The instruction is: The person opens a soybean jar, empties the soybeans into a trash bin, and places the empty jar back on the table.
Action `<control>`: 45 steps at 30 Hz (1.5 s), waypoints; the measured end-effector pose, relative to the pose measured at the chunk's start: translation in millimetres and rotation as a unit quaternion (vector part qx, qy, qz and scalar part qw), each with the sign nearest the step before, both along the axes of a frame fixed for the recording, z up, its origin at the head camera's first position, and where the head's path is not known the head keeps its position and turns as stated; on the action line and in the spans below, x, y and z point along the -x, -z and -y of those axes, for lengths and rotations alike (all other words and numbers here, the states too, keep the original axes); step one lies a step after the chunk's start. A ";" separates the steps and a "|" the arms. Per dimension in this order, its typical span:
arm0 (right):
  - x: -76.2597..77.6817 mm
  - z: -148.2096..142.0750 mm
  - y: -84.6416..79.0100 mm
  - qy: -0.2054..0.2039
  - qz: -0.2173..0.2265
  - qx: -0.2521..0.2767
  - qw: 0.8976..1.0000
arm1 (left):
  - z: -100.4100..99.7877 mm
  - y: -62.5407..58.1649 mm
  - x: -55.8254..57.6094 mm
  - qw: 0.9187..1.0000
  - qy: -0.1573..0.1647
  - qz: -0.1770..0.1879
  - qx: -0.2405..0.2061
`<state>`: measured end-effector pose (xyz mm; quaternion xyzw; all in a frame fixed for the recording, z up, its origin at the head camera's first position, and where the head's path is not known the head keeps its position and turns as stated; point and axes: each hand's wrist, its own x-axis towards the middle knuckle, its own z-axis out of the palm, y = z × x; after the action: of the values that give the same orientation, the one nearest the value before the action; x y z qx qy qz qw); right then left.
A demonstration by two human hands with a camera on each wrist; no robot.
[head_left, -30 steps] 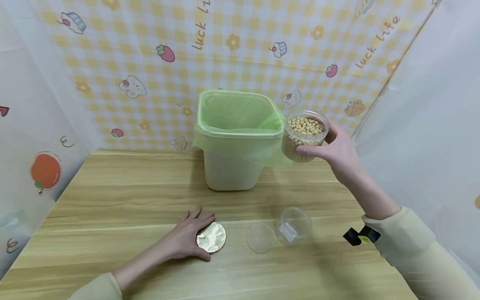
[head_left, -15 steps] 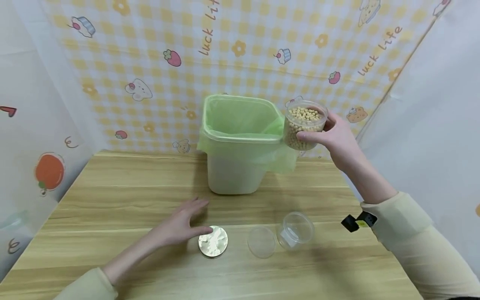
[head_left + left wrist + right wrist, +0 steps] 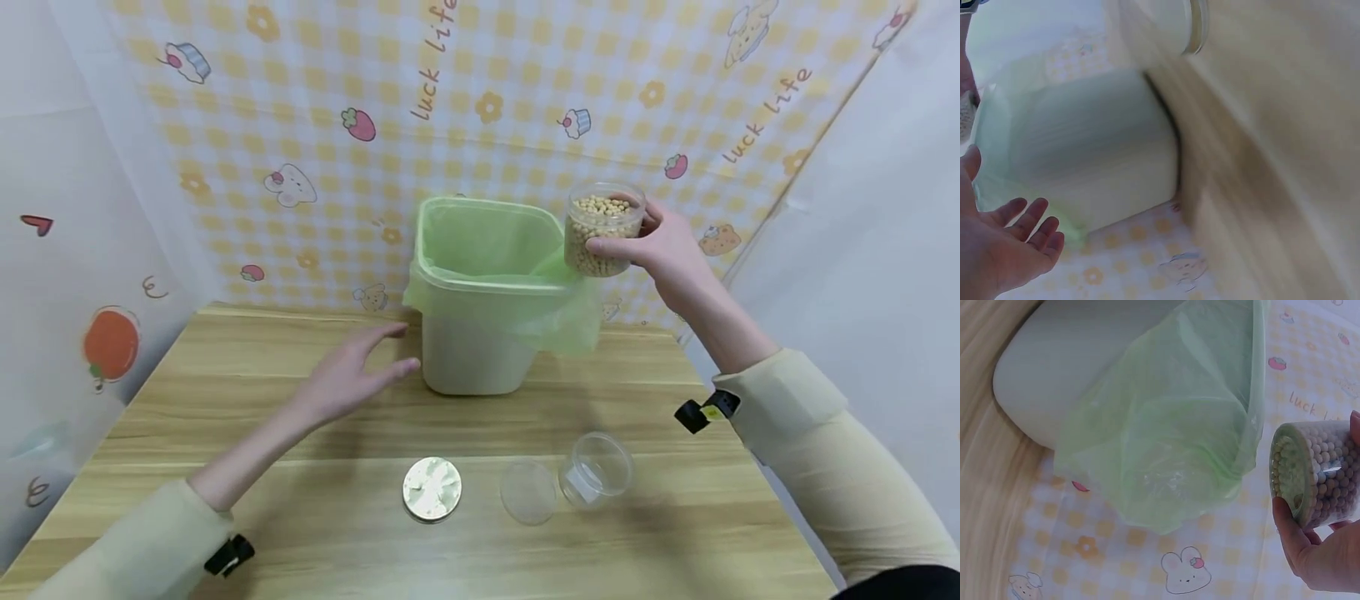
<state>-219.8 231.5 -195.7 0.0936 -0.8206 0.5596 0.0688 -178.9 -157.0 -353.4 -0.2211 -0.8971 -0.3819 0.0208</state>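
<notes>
My right hand grips a clear jar of pale round beans, upright and raised beside the right rim of the bin. In the right wrist view the jar shows its base and the beans through its wall. My left hand is in the air left of the bin, thumb and fingers spread, holding nothing. Between the hands stands a white bin with a green bag folded over its rim. The left wrist view has the bin past the fingers of my left hand.
On the wooden table lie a shiny metallic disc, a thin clear lid and a small clear cup with a white paper piece in it. A checked cloth hangs right behind the bin.
My left hand has let go of the metallic disc and moved up and forward, towards the bin's left side. My right hand has lifted the jar of beans a little.
</notes>
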 end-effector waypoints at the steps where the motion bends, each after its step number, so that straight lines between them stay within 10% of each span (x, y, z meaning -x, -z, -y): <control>1: 2.9 0.4 -1.3 0.002 0.001 -0.005 1.000 | 0.0 -5.3 3.7 1.000 -0.001 -0.005 -0.004; 17: 37.5 13.6 -25.9 0.004 0.019 -0.046 0.999 | -12.0 -59.2 51.1 0.995 -0.060 0.011 -0.075; 30: 56.1 31.2 -40.7 0.007 0.037 -0.105 0.994 | -33.4 -66.3 80.9 0.989 -0.082 0.050 -0.114; 45: 74.9 46.1 -49.8 -0.005 0.022 -0.245 0.969 | -43.8 -57.0 90.1 0.968 -0.084 0.109 -0.211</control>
<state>-294.6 185.3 -145.9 0.0993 -0.9336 0.3435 0.0226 -269.0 -113.2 -296.4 -0.0922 -0.8083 -0.5816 0.0013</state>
